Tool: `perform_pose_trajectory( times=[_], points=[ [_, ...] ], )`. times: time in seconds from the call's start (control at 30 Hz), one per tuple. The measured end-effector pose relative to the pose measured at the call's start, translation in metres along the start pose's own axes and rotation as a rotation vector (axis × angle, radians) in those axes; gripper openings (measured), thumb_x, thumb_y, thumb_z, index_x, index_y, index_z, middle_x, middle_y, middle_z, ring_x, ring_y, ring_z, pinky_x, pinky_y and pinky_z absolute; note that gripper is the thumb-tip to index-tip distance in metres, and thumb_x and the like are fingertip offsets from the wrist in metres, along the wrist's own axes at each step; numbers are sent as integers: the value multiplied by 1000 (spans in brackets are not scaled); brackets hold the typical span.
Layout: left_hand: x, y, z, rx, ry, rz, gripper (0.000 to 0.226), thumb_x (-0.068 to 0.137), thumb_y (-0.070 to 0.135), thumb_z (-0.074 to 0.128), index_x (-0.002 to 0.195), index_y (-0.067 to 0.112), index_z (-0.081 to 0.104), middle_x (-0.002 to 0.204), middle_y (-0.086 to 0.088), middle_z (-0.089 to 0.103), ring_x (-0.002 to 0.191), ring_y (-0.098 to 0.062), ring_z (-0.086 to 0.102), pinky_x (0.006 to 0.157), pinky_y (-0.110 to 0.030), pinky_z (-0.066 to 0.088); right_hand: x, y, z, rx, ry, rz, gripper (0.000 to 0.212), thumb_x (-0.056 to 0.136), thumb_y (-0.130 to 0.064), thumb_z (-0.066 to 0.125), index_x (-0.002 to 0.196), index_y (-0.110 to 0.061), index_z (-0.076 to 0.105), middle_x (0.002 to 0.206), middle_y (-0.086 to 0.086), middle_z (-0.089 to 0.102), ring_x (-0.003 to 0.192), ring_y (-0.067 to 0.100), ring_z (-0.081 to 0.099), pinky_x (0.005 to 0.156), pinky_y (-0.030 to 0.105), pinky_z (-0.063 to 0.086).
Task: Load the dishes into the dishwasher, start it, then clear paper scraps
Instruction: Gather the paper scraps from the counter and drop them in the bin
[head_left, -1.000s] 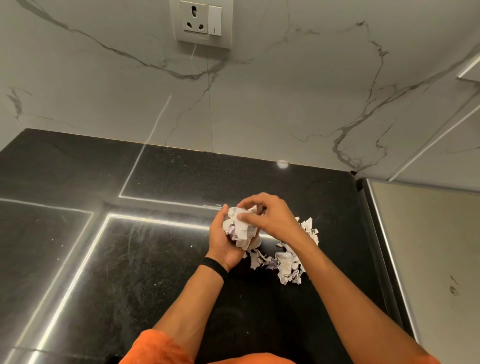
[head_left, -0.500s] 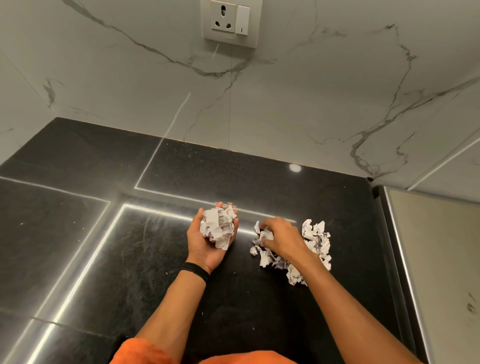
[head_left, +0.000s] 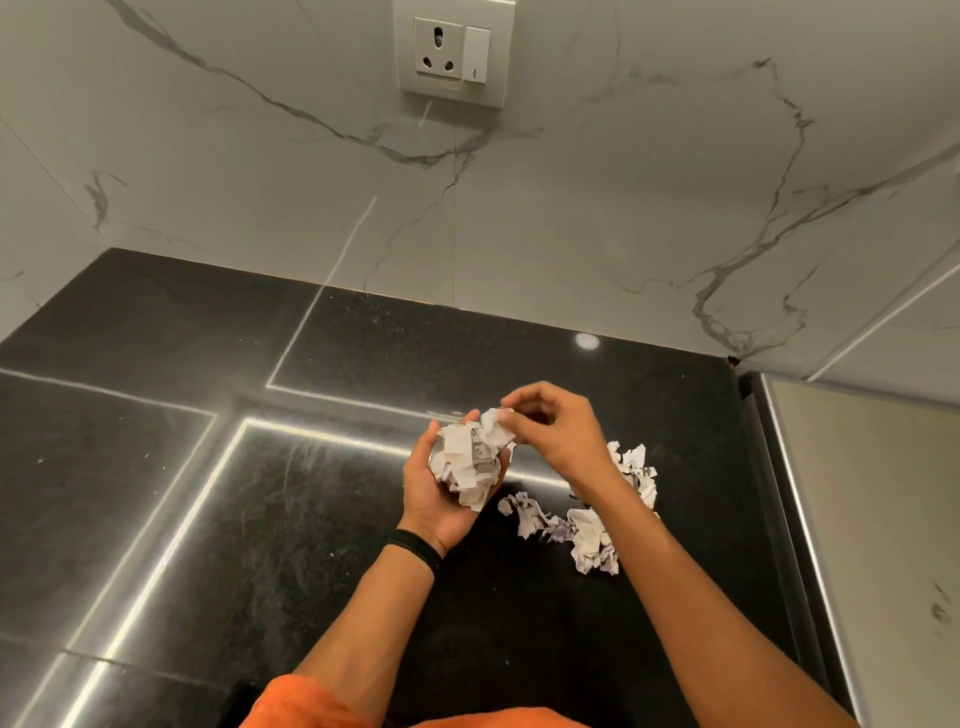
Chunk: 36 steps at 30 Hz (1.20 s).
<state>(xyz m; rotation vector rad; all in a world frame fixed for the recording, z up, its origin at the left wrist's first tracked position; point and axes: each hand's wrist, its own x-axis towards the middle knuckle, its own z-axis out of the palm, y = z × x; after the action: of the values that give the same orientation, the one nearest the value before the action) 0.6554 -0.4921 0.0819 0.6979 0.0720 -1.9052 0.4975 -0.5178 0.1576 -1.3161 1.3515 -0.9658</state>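
The left hand (head_left: 431, 512) is cupping a paper wad (head_left: 467, 460), the right hand (head_left: 556, 436) is pinching its top, and loose scraps (head_left: 592, 540) are lying at 4 o'clock on the counter (head_left: 234, 519), partly hidden by the right forearm (head_left: 675, 561), below a wall socket (head_left: 452, 52) at 12 o'clock.

The person is wearing an orange top (head_left: 317, 701), its fabric showing along the bottom edge of the view. A thin black band (head_left: 414, 550) is circling the left wrist. Both forearms are showing bare, as are the left hand (head_left: 423, 501) and the right hand (head_left: 556, 436).
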Motion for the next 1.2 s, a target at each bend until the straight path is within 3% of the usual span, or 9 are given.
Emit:
perform_pose_trajectory(
  times=[0.1,0.2,0.33,0.4,0.57,0.67,0.77,0.97,1.2],
  points=[
    [0,-3,1,8,-22,-9,66,98,48,53,149,6,49,143,-20,51,113,-32,62,103,-44,47,4,-3,15,-202,-14,-50,8,87,-19,79,87,-27,75,88,-10,75,87,2,68,74,13,50],
    [0,-3,1,1,-36,-3,67,97,49,53,149,7,48,138,-19,56,112,-32,63,102,-44,47,9,3,18,-368,-36,-35,15,90,-26,75,82,-39,73,93,-18,71,95,1,60,77,16,45],
    [1,0,-2,-32,-31,-6,59,100,48,52,141,7,57,137,-20,60,118,-34,62,108,-47,44,16,8,12,-41,-29,27,12,95,-23,70,100,-25,81,101,-11,76,97,6,68,82,15,52],
    [2,3,-5,-46,-42,4,59,99,48,52,144,9,54,145,-19,55,127,-35,57,112,-47,42,21,12,8,-62,6,48,15,98,-22,67,106,-24,79,103,-13,76,97,-2,67,80,10,49],
    [4,17,-16,-84,-40,48,58,99,49,51,143,11,57,147,-17,55,127,-35,58,102,-47,52,31,54,4,-789,-216,-54,28,94,-16,70,121,-24,72,118,-5,68,107,12,62,93,29,50],
    [4,28,-26,-84,1,67,55,100,48,51,138,11,60,148,-16,54,129,-34,56,110,-46,45,23,76,9,-970,-276,-209,26,93,-17,71,118,-24,73,114,-3,64,110,18,57,94,29,45],
    [2,36,-31,-71,23,93,56,100,49,49,140,10,59,147,-17,55,126,-34,58,113,-45,41,18,83,8,-874,-196,-232,18,94,-18,70,112,-21,75,108,-4,70,104,14,62,95,34,51],
    [-1,25,-24,-16,21,43,63,99,50,51,148,10,51,147,-19,54,124,-35,59,110,-46,43,12,36,15,-190,85,-114,12,88,-23,79,99,-22,75,93,-10,74,90,5,70,78,21,57],
    [1,6,-9,-44,-39,10,54,100,50,49,129,8,66,134,-19,63,113,-31,65,100,-45,53,10,18,17,-212,13,-18,5,86,-29,80,83,-30,76,91,-8,72,78,13,62,71,27,52]
  ],
)
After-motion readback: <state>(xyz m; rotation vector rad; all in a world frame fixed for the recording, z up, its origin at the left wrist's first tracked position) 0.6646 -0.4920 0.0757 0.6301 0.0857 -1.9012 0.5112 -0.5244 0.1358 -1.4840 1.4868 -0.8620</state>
